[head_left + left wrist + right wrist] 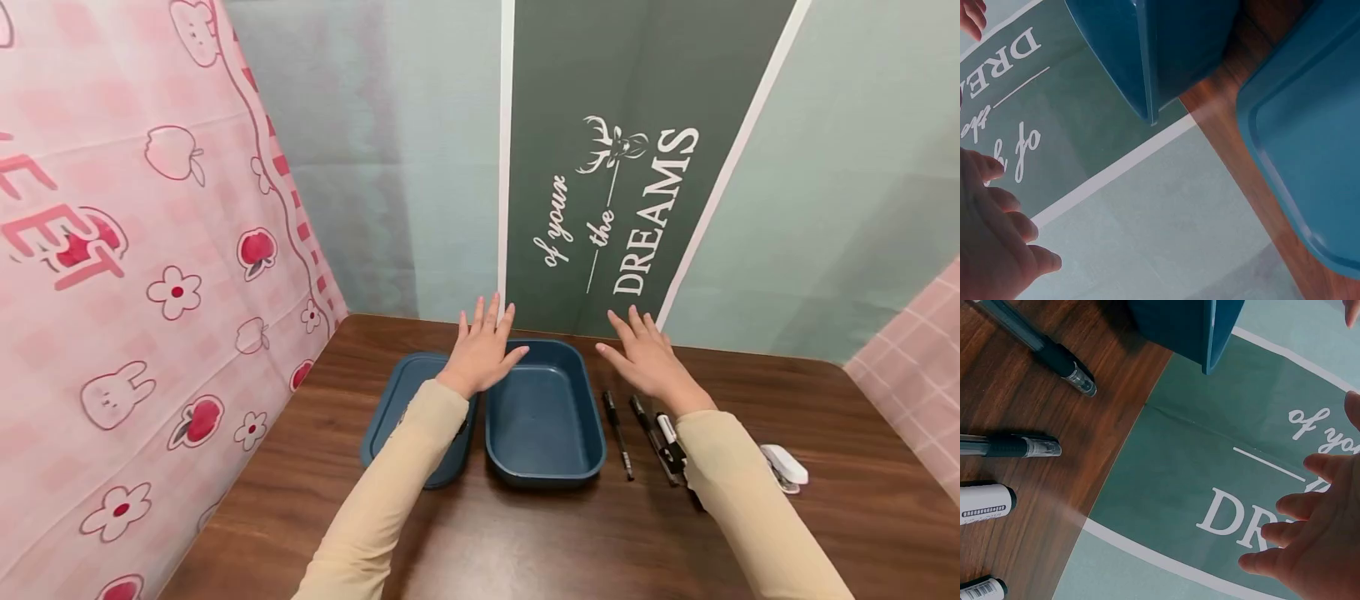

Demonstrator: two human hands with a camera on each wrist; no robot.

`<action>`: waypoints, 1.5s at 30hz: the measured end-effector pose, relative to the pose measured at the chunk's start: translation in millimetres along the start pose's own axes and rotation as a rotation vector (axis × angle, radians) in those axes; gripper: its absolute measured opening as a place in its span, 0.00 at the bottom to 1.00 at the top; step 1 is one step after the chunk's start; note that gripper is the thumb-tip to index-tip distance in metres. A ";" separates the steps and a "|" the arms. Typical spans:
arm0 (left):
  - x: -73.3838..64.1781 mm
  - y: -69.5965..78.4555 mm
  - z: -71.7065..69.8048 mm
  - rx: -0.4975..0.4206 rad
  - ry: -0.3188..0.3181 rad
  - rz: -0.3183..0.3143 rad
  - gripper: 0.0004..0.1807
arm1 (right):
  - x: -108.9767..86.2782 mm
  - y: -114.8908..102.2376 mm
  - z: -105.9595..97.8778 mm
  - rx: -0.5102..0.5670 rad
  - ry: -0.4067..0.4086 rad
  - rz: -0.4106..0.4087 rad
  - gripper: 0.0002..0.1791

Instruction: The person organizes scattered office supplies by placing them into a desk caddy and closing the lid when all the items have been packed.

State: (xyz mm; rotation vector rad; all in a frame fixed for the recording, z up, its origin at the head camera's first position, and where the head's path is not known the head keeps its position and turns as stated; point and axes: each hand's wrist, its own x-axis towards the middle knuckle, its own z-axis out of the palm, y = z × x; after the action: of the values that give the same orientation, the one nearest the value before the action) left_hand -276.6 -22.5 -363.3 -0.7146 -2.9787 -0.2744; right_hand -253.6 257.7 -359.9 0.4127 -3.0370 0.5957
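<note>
My left hand hovers with spread fingers above the gap between a blue lid and a deep blue box. The box is uncovered and nothing lies in it. To the right, my right hand is held over the pens, fingers stretched out and holding nothing. Below it lie a black pen, a second pen and a white marker. The right wrist view also shows another white marker, which the right sleeve partly covers in the head view.
A white stapler rests on the brown wooden table to the right of the right forearm. Behind the table hangs a green cloth with white lettering. A pink patterned cloth hangs along the left side.
</note>
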 end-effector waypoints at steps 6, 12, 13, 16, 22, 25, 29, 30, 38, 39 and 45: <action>-9.0 -2.8 12.9 -0.042 0.011 -0.029 0.40 | -2.7 2.5 -3.5 0.006 0.008 0.004 0.42; -18.7 -13.2 42.3 -0.041 -0.039 -0.073 0.40 | -12.5 7.7 -11.3 -0.020 0.072 -0.033 0.41; -20.0 -14.4 46.4 -0.038 -0.046 -0.074 0.40 | -15.2 9.0 -13.0 -0.024 0.089 -0.040 0.40; -22.7 -16.7 55.6 -0.036 -0.058 -0.068 0.38 | -24.0 15.0 -17.1 -0.036 0.148 -0.061 0.38; -26.2 -17.7 63.7 -0.081 -0.088 -0.047 0.36 | -47.2 35.1 -23.5 -0.015 0.203 -0.039 0.36; -27.2 -19.3 64.8 -0.095 -0.092 -0.035 0.35 | -59.2 46.6 -25.4 0.006 0.200 -0.005 0.37; -26.8 -23.2 64.8 -0.110 -0.094 -0.027 0.35 | -72.3 62.1 -24.4 0.020 0.176 0.046 0.38; -26.5 -24.3 65.0 -0.117 -0.097 -0.024 0.35 | -74.8 66.3 -23.4 0.016 0.173 0.058 0.38; -30.0 -29.2 65.0 -0.110 -0.065 -0.015 0.38 | -94.0 99.7 -19.4 -0.037 0.159 0.112 0.36; -31.6 -28.9 64.5 -0.105 -0.055 -0.012 0.38 | -96.7 103.3 -20.0 -0.047 0.152 0.119 0.36; -43.4 -23.0 59.9 -0.070 -0.027 0.011 0.38 | -113.6 125.1 -26.9 -0.112 0.049 0.195 0.36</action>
State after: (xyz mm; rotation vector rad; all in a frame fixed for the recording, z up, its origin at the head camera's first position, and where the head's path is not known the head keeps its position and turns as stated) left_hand -249.8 -50.6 -430.4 -0.7479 -3.0029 -0.3727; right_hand -177.5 408.2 -389.0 0.0983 -3.0658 0.4316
